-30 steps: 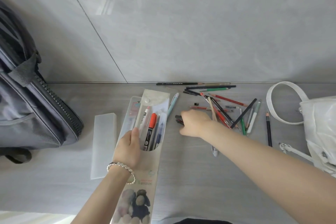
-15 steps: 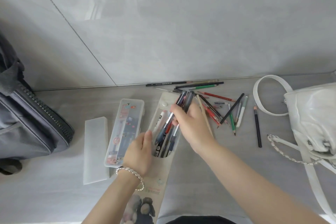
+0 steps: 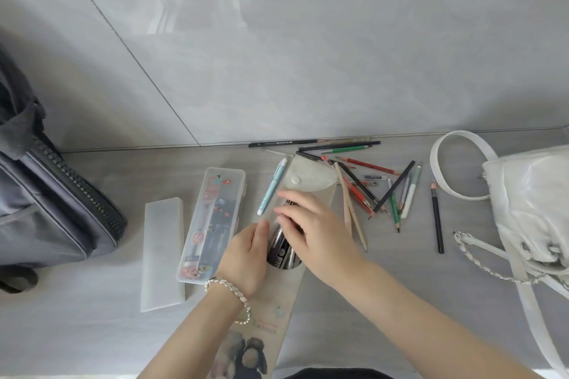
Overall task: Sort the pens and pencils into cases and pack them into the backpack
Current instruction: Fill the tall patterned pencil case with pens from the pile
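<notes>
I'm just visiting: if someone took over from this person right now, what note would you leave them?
Left hand rests on the soft pouch, steadying it. Right hand presses straight fingers on the pens in its mouth.
Done: several pens pouched.
To do: blue pen beside the pouch, loose pencils on the right, hard case, then pack the backpack.

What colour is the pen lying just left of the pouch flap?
The pen is light blue with white ends, in the head view.
</notes>
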`<state>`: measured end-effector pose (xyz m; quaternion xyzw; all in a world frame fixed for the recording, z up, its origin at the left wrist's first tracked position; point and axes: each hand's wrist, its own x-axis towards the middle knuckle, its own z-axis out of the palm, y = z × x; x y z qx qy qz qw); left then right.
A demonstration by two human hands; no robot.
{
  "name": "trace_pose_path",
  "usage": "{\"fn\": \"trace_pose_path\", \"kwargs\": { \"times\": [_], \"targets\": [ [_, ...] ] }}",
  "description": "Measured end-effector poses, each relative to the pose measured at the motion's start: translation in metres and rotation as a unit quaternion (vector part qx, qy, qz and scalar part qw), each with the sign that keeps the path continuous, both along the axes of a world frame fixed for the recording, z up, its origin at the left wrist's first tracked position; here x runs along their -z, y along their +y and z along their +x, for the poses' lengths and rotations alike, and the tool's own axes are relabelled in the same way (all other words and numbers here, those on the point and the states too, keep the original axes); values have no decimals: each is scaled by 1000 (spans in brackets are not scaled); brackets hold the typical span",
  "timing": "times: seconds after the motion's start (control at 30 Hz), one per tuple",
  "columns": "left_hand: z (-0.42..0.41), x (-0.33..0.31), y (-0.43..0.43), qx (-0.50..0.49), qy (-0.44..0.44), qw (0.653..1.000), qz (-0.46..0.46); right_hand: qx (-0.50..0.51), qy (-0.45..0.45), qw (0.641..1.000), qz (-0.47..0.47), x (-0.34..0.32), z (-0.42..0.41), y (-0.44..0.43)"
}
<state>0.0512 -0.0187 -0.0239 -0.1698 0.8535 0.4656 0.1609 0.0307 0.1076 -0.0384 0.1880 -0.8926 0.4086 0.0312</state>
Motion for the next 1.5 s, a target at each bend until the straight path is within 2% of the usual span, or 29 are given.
{"fn": "trace_pose_path", "kwargs": {
  "times": [0.07,0.13,0.17,0.23,0.27,0.33,0.37,0.43,0.53,0.63,0.77,0.87,0.93,1.03,1.17,1.27,1.4,1.5],
  "targets": [
    [-2,2,-1,-13,-8,1000,7,-44,61,990,117,9,-3,2],
    [-6,5,-4,-33,-17,999,-5,-95,51,976,187,9,-13,1],
    [-8,6,-7,-43,-21,999,-17,-117,15,980,159,6,-19,-1],
    [-14,8,-16,-69,-24,997,-38,-104,-36,994,17,-1,-32,-6],
    [-17,8,-22,-82,-27,995,-49,-50,-30,997,-41,-3,-39,-9],
    [-23,7,-36,-104,-30,992,-70,72,-53,993,-73,3,-61,-15],
    [-26,6,-42,-115,-27,990,-78,107,-104,988,-41,8,-72,-18],
    [-30,4,-53,-141,-22,986,-85,99,-204,969,96,21,-91,-26],
    [-35,3,-62,-160,-15,984,-82,16,-254,927,276,32,-100,-48],
    [-36,4,-65,-161,-18,983,-80,3,-279,889,363,42,-95,-64],
    [-34,7,-63,-161,-31,984,-75,62,-304,906,289,51,-92,-54],
    [-35,8,-59,-150,-24,986,-67,95,-351,918,160,45,-88,-39],
    [-36,8,-55,-142,-17,988,-62,111,-336,926,129,38,-86,-23],
    [-35,7,-49,-128,-18,990,-60,103,-255,929,249,33,-86,8],
    [-31,7,-41,-112,-18,992,-53,92,-202,885,410,32,-88,41],
    [-27,10,-38,-109,-30,992,-59,58,-197,857,473,39,-87,50],
    [-22,13,-35,-106,-34,992,-62,-4,-150,871,468,40,-87,56],
    [-18,10,-32,-100,-32,992,-64,34,-101,923,370,33,-86,58]
  ]
}}
